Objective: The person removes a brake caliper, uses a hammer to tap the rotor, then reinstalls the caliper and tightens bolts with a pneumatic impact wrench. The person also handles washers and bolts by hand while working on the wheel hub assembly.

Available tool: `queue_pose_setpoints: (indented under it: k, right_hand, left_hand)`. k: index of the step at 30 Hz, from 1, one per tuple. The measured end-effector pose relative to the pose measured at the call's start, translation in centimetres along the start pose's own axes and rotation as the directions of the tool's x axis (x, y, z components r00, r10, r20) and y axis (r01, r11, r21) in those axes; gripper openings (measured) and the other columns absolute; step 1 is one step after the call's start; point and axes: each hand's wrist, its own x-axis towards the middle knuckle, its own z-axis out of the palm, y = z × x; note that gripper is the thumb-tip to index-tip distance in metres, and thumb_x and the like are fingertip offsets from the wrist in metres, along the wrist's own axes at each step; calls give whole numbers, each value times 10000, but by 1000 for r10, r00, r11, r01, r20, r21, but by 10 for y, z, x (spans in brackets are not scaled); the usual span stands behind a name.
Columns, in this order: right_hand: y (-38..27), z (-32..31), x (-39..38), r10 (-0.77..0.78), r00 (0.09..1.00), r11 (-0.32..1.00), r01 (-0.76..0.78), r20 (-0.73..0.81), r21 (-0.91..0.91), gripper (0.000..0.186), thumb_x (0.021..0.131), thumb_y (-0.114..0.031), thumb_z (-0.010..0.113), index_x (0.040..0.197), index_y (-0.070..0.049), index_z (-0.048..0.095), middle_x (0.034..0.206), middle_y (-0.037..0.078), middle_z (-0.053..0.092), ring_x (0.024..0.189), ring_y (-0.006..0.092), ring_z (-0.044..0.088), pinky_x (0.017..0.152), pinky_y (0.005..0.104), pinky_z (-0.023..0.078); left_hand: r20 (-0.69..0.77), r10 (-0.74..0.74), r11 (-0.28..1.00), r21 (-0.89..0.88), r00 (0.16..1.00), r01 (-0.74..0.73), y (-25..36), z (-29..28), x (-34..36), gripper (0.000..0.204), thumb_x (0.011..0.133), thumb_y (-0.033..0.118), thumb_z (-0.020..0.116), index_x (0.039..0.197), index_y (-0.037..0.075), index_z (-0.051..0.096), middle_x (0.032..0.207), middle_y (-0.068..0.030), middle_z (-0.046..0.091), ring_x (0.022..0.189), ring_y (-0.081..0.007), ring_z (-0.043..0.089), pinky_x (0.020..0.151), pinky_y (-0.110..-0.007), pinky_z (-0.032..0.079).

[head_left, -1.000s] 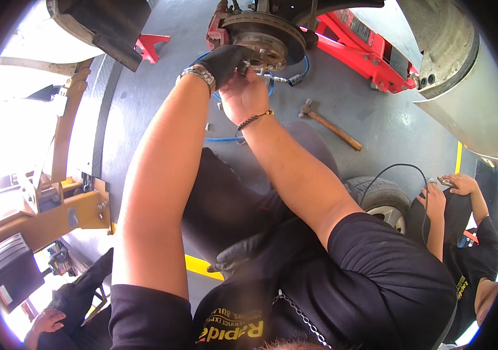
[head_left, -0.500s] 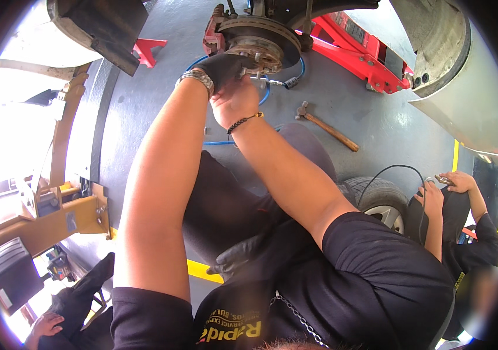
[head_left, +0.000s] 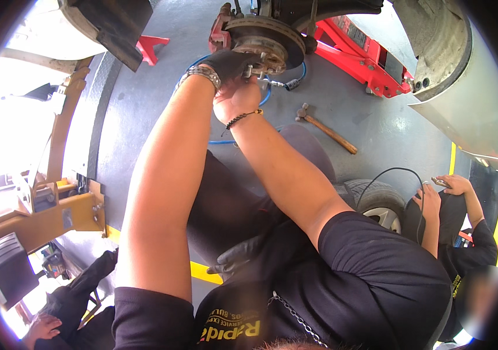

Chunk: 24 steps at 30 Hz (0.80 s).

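Observation:
At the top middle is a wheel hub (head_left: 270,63) with protruding studs, in front of a brake disc (head_left: 287,35). A red brake caliper (head_left: 220,34) sits at the disc's left edge. My left hand (head_left: 228,65), in a black glove, reaches against the hub's lower left side, fingers closed together. Just below it my bare right hand (head_left: 237,100) is turned up, its fingers curled beside the studs. A small metal piece (head_left: 247,71) shows between the hands; whether it is held or part of the hub I cannot tell. The fingertips are mostly hidden.
A hammer (head_left: 330,133) with a wooden handle lies on the grey floor, right of my hands. A blue hose (head_left: 269,93) with a metal fitting (head_left: 287,85) runs behind them. Around stand a red floor jack (head_left: 365,58), a red stand (head_left: 151,49), a wheel (head_left: 380,204) and seated people.
The view has shifted slightly. My hands stay together at the hub, with the right fingers a little more curled beneath the left glove.

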Motion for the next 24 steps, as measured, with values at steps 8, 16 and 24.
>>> queue_pose_setpoints:
  k: [8, 16, 24]
  right_hand:
    - [-20, 0, -1, 98, 995, 992, -97, 5, -80, 530, 1052, -573, 365, 777, -134, 477, 641, 21, 449, 555, 186, 443, 572, 324, 349]
    - [-27, -1, 7, -29, 998, 987, 21, -51, -162, 513, 1057, -538, 355, 825, -116, 530, 657, 6, 459, 594, 166, 456, 590, 324, 361]
    - [-39, -12, 13, 182, 957, 983, -182, 227, -19, 488, 1070, -480, 343, 909, -79, 567, 767, 21, 524, 661, 163, 431, 642, 311, 381]
  left_hand:
    - [-108, -293, 955, 22, 950, 297, 9, -40, -35, 417, 938, 375, 596, 1221, 80, 673, 1064, -140, 707, 922, -213, 678, 710, -378, 560]
    - [86, 12, 652, 754, 996, -73, -12, -51, -56, 433, 835, 37, 725, 1258, 8, 636, 1159, -119, 694, 935, -205, 701, 763, -376, 619]
    - [-26, -477, 702, -613, 878, 363, -13, -42, -65, 344, 1001, 62, 432, 1299, -34, 575, 1159, -220, 670, 883, -300, 711, 788, -417, 617]
